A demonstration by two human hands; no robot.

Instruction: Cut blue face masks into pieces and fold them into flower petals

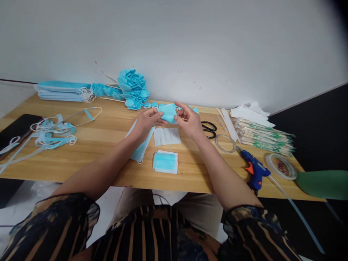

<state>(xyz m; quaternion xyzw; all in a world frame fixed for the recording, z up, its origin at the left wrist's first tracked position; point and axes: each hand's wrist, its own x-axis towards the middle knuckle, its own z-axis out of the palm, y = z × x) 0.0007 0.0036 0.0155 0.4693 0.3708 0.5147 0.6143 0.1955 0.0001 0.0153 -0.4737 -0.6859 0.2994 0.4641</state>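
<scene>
Between my two hands, raised above the table, is a light blue piece of mask fabric [168, 113]. My left hand [149, 121] pinches its left end, and my right hand [187, 119] grips the right end with thumb and fingers. Right below them lies a white pleated piece [167, 136]. Nearer to me sits a small stack of cut blue and white pieces [165, 161]. A whole blue face mask [143, 146] lies partly hidden under my left hand and forearm. Black-handled scissors [208, 129] rest just right of my right hand, their blades hidden.
Stacked masks [63, 90] and blue fabric flowers [133, 88] stand along the wall. Mask offcuts with ear loops [54, 132] lie left. To the right are a blue glue gun [254, 167], a tape roll [281, 166], a thin ring [225, 143] and wrapped sticks [262, 137].
</scene>
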